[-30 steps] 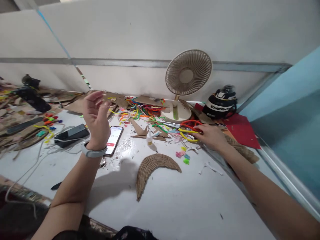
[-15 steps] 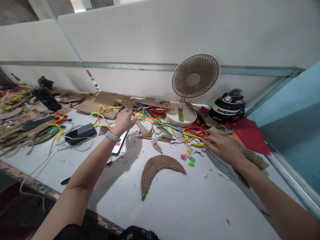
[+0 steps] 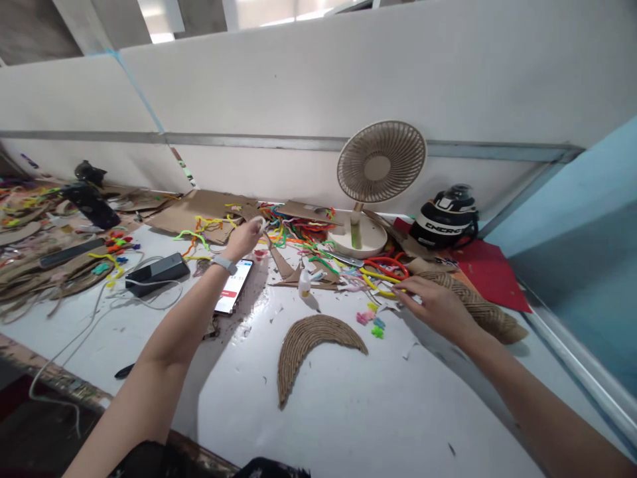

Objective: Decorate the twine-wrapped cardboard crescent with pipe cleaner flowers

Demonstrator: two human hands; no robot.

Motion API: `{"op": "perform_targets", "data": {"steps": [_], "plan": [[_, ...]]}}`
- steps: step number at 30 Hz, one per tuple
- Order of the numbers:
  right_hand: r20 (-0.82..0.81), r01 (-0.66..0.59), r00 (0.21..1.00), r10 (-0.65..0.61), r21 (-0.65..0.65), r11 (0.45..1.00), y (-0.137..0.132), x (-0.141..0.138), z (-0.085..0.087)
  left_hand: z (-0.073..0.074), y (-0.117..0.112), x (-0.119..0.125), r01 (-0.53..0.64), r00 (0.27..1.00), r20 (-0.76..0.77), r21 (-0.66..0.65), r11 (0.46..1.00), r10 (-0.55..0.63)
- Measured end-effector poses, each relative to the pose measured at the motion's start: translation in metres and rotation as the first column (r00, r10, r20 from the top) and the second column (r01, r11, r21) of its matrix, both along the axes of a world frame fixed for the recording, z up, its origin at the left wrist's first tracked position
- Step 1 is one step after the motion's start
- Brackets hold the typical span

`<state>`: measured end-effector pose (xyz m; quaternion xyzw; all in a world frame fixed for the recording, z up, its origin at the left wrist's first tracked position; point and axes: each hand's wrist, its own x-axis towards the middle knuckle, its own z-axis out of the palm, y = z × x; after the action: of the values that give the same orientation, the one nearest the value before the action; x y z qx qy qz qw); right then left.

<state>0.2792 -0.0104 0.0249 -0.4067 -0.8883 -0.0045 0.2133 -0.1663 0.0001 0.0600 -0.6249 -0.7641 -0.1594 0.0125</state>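
Observation:
My left hand [image 3: 245,237] reaches far over the white table [image 3: 358,405] to the heap of coloured pipe cleaners [image 3: 293,232]. Its fingers are pinched on a pale loop [image 3: 260,224]. A grey band sits on that wrist. My right hand [image 3: 432,303] lies palm down at the right, fingers drawn together at the end of a yellow pipe cleaner [image 3: 377,285]; what they grip I cannot make out. Just behind it lies a rope-wound piece [image 3: 478,305]. A rope-wound crescent [image 3: 318,335] lies between my arms.
A phone [image 3: 233,285] and a small glue bottle [image 3: 304,284] lie beneath the left hand. At the back stand a desk fan [image 3: 381,166] and a black helmet [image 3: 448,216] on red paper [image 3: 492,269]. To the left are a black box [image 3: 156,271], cables and cardboard scraps [image 3: 199,207].
My left hand dropped from mid-air and stretched forward to the pipe cleaner heap, closing on the pale loop. My right hand drew back a little toward me.

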Motion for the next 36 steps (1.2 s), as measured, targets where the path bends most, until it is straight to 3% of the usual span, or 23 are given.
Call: {"op": "perform_targets", "data": {"steps": [2,4,6,9,12,14,16,21,25,29,34,36], "plan": [[-0.005,0.006,1.000,-0.006,-0.003,1.000,-0.004,-0.002,0.004,0.021,-0.014,-0.001,-0.006,1.000,0.020,0.105,0.994,0.003],[-0.029,0.005,1.000,-0.006,-0.011,1.000,-0.011,-0.006,0.011,0.040,-0.037,0.007,0.058,0.988,0.102,0.436,0.898,-0.113],[-0.069,-0.015,0.998,0.012,-0.047,0.999,-0.022,-0.012,0.020,0.054,-0.068,0.027,0.224,0.941,0.090,0.557,0.799,-0.327],[-0.168,-0.107,0.982,0.083,-0.135,0.985,-0.044,-0.026,0.032,0.056,-0.114,0.071,0.511,0.819,-0.016,0.476,0.716,-0.574],[-0.213,-0.223,0.961,0.176,-0.226,0.948,-0.064,-0.042,0.035,0.038,-0.141,0.112,0.704,0.691,-0.090,0.310,0.639,-0.717],[-0.220,-0.270,0.953,0.207,-0.313,0.911,-0.073,-0.050,0.031,0.023,-0.145,0.128,0.781,0.614,-0.036,0.171,0.600,-0.789],[-0.217,-0.286,0.952,0.216,-0.381,0.879,-0.077,-0.054,0.025,0.011,-0.141,0.135,0.811,0.573,0.020,0.128,0.570,-0.819],[-0.238,-0.267,0.957,0.165,-0.502,0.823,-0.080,-0.056,0.013,-0.004,-0.126,0.137,0.822,0.553,0.067,0.120,0.557,-0.830],[-0.293,-0.338,0.932,0.213,-0.490,0.803,-0.083,-0.059,0.008,-0.010,-0.122,0.142,0.833,0.539,0.065,0.108,0.543,-0.839],[-0.346,-0.365,0.915,0.207,-0.493,0.790,-0.085,-0.064,0.005,-0.017,-0.121,0.149,0.838,0.542,0.005,0.070,0.541,-0.840],[-0.389,-0.333,0.914,0.112,-0.563,0.757,-0.086,-0.067,0.004,-0.021,-0.123,0.154,0.819,0.574,-0.132,0.072,0.569,-0.808],[-0.402,-0.322,0.913,0.070,-0.604,0.729,-0.087,-0.068,0.003,-0.021,-0.125,0.154,0.829,0.557,-0.221,0.086,0.553,-0.800]]}}
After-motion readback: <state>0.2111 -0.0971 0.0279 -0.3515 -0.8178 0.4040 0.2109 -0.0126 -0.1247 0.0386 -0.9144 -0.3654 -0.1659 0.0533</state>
